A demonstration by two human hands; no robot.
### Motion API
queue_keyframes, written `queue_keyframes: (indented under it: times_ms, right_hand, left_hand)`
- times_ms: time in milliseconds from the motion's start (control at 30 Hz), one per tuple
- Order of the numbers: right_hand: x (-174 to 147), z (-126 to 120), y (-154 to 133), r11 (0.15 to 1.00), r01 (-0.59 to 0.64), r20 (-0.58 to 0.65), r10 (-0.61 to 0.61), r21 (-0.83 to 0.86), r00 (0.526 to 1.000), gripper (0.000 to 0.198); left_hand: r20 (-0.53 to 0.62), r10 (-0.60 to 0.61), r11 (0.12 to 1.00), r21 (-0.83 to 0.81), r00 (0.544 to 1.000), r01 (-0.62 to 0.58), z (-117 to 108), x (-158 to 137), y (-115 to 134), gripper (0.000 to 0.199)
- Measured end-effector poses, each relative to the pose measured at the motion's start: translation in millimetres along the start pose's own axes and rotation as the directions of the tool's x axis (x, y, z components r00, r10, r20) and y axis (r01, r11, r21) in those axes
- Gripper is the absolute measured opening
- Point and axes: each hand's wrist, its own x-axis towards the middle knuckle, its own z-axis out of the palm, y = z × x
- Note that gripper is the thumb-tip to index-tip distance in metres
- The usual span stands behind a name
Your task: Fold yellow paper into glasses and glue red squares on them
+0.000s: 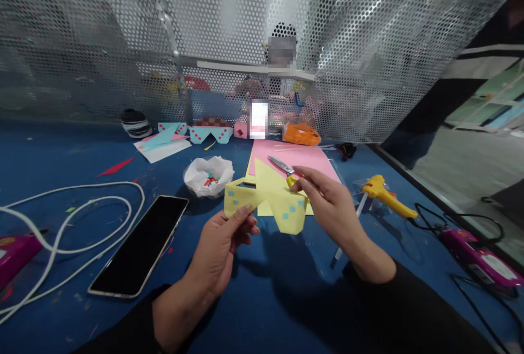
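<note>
Here, across a blue table [82, 154], things are set out from left to right. At far left, a looped white cable [140, 193] lies beside a flat black phone with a pale rim [139, 245]. Next, farther back, stands a small round bowl lined with crumpled white paper [223, 171], red and blue scraps inside.

In the middle, raised above the table, is a pale yellow paper cutout with a pointed peak and light-blue squares [276, 195]. The left hand [223, 234] has its grip closed on the cutout's left part, thumb in front, fingers behind. Beyond it, silver-bladed scissors with a yellow handle [280, 164] show over pink paper [311, 160]. The right hand [329, 195] has its fingertips bunched close together at the cutout's upper right edge, by that handle; I cannot tell whether they pinch paper or handle.

Handling this well likely calls for a light pinch clear of the squares, both ends supported so the thin middle does not crease, and the scissor tips away from the paper's edge.

At right lie a yellow glue gun [385, 195] and a magenta power strip [478, 258].
</note>
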Motion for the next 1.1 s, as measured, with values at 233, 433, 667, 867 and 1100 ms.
queue_keyframes:
  times_ms: [233,433,667,867,1100]
  right_hand:
    - [81,30,-5,0.987,-0.159,0.232,0.161,-0.029,0.959,0.055]
    - [112,98,-6,0.977,-0.084,0.325,0.145,-0.196,0.934,0.074]
    - [114,122,-16,0.948,-0.047,0.354,0.163,-0.313,0.921,0.074]
    - [83,94,-9,0.898,-0.176,0.276,0.303,-0.402,0.912,0.044]
    - [72,59,27,0.751,-0.515,-0.059,0.542,-0.414,0.838,0.037]
  left_hand:
    - [0.13,-0.079,0.964,-0.243,0.988,0.109,0,-1,3,0.033]
    - [0.214,-0.028,0.966,-0.245,0.976,0.081,-2,-3,3,0.031]
    - [0.203,-0.043,0.962,-0.255,0.978,0.095,-3,-2,3,0.028]
    - [0.215,-0.025,0.967,-0.243,0.976,0.078,-3,-1,3,0.027]
    - [0.161,-0.01,0.977,-0.207,0.987,0.044,-1,-2,6,0.033]
